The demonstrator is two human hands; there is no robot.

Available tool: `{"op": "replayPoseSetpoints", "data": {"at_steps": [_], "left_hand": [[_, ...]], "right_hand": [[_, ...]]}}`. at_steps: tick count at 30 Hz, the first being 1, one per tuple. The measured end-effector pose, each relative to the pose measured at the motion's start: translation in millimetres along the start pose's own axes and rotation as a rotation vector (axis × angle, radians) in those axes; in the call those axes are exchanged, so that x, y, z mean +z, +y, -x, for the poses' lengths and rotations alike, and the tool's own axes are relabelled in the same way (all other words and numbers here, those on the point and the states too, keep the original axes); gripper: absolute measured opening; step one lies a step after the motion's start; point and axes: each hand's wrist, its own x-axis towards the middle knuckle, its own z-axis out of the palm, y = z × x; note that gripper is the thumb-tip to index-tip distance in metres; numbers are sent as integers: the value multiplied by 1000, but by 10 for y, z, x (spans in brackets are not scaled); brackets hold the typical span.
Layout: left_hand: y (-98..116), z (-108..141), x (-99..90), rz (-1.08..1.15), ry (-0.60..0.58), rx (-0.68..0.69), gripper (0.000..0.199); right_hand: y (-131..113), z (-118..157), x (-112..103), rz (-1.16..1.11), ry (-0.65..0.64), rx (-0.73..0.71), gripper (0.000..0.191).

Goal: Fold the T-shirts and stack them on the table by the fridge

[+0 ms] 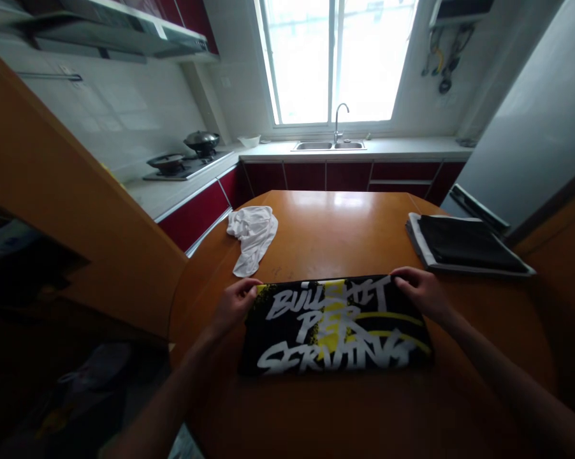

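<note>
A folded black cloth (287,338), most likely a T-shirt, lies in front of me with white lettering and yellow streaks on its upper face. My left hand (237,303) pinches its far left corner between thumb and fingers. At the far right corner, my right hand (419,290) grips the fabric the same way. The cloth's far edge runs nearly straight between both hands. Beyond my left hand rests a crumpled white cloth (255,236). To the right of my right hand sits a flat stack of folded dark and white cloths (469,245).
All of this is on an oval wooden table (340,223). Behind it run a counter with a double sink (316,146) and a gas stove (192,167) with two pans. A fridge (531,121) stands close on the right, a wooden panel (77,210) on the left.
</note>
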Motion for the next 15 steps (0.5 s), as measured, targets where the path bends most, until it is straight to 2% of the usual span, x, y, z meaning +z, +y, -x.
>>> {"op": "replayPoseSetpoints", "data": {"at_steps": [3, 5, 11, 15], "left_hand": [[-199, -110, 176, -38, -48, -37, 39], [-272, -133, 222, -43, -68, -59, 40], [-326, -232, 177, -109, -52, -56, 42], [-420, -330, 258, -155, -74, -2, 36]], "right_hand": [[251, -150, 214, 24, -30, 31, 31], [346, -181, 275, 32, -26, 48, 32], [362, -260, 209, 37, 4, 75, 32], [402, -339, 281, 102, -21, 50, 29]]}}
